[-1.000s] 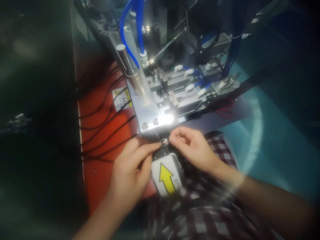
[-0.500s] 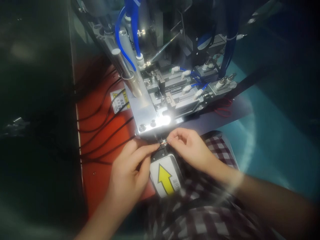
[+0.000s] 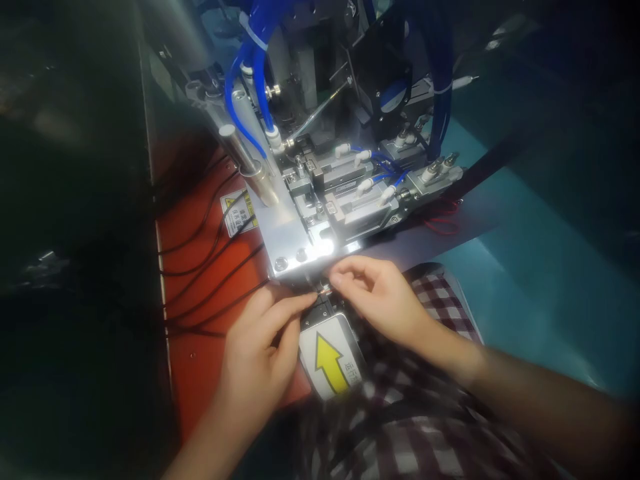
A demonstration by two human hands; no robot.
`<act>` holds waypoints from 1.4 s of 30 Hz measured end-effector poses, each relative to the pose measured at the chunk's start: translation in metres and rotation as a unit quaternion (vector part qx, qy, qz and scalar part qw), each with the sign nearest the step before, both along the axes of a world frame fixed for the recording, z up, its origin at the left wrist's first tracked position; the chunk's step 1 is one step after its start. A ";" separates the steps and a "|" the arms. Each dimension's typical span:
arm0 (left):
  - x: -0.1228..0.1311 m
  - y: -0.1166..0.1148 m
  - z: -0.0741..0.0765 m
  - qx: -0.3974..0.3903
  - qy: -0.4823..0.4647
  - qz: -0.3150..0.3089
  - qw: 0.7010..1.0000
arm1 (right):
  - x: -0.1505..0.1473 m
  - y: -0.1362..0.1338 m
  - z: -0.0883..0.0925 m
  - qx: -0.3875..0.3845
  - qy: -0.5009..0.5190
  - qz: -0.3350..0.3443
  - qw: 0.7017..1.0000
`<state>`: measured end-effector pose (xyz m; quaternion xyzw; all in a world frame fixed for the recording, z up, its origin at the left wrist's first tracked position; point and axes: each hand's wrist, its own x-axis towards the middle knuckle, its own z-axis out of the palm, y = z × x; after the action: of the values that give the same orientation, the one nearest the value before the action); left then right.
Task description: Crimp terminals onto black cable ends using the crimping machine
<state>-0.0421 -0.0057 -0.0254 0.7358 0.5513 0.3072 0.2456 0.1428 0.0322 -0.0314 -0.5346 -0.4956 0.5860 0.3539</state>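
Observation:
Both hands meet at the front end of a metal machine, just below its bright plate. My left hand reaches in from the left, its index fingertip on a small shiny part in a dark fixture. From the right, my right hand has thumb and index finger pinched together at the same spot; what lies between them is too small to make out. Under the fixture sits a white label with a yellow arrow.
Left of the machine is a red base, crossed by several black cables and bearing a warning sticker. Blue air hoses rise at the back. A metal post stands on the plate. A teal surface extends to the right.
The view has shifted slightly, so the machine appears a little further left. My right fingertips have moved slightly up and left, closer under the plate's edge; my left hand stays nearly in place.

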 end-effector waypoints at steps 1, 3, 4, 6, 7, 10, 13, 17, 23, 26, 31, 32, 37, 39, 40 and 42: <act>0.000 0.000 0.000 0.000 -0.001 0.000 1.000 | -0.002 0.000 0.000 0.020 -0.008 0.005 1.000; 0.000 0.000 0.000 -0.003 -0.004 -0.003 1.000 | -0.006 0.001 -0.001 0.044 -0.026 0.007 0.999; -0.001 0.000 0.000 -0.005 -0.004 -0.004 1.000 | -0.007 0.002 -0.002 0.048 -0.034 0.005 0.998; -0.001 0.000 0.000 -0.008 -0.005 -0.005 1.000 | -0.008 0.002 -0.001 0.055 -0.046 0.004 0.997; -0.001 0.000 -0.001 -0.008 -0.005 -0.005 1.000 | -0.008 0.003 0.000 0.058 -0.051 0.006 0.997; -0.001 0.000 -0.001 -0.003 -0.006 -0.004 1.000 | -0.007 0.003 0.003 0.071 -0.069 0.033 0.995; -0.001 0.000 0.000 -0.003 -0.003 -0.005 1.000 | -0.003 0.002 0.001 0.099 -0.092 0.052 0.989; 0.000 0.000 0.001 -0.001 -0.003 -0.006 1.000 | 0.001 0.000 -0.008 0.066 -0.074 0.041 0.994; -0.001 0.000 -0.002 0.001 0.005 -0.006 1.000 | -0.002 0.003 -0.010 -0.053 -0.014 0.031 0.998; -0.002 -0.001 -0.002 -0.005 0.012 0.000 1.000 | -0.002 0.008 -0.005 -0.093 -0.039 0.044 0.994; -0.002 -0.001 -0.001 -0.004 0.018 -0.002 1.000 | 0.001 0.014 0.002 -0.152 -0.046 0.079 0.984; -0.002 -0.001 -0.001 0.001 0.018 -0.004 1.000 | 0.001 0.015 0.003 -0.169 -0.030 0.083 0.982; -0.003 0.001 -0.004 0.017 0.029 -0.009 0.999 | 0.001 0.016 0.002 -0.209 0.062 0.059 0.974; -0.004 0.001 -0.004 0.018 0.031 -0.009 0.999 | 0.001 0.015 0.000 -0.202 0.080 0.041 0.975; -0.004 0.001 -0.004 0.017 0.031 -0.010 0.999 | 0.001 0.015 -0.001 -0.196 0.084 0.031 0.977; -0.005 0.000 -0.004 0.017 0.033 -0.012 0.999 | 0.002 0.015 -0.003 -0.188 0.089 0.023 0.978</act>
<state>-0.0471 -0.0054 -0.0295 0.7564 0.5448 0.2888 0.2184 0.1445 0.0471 -0.0343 -0.5257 -0.3555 0.7217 0.2765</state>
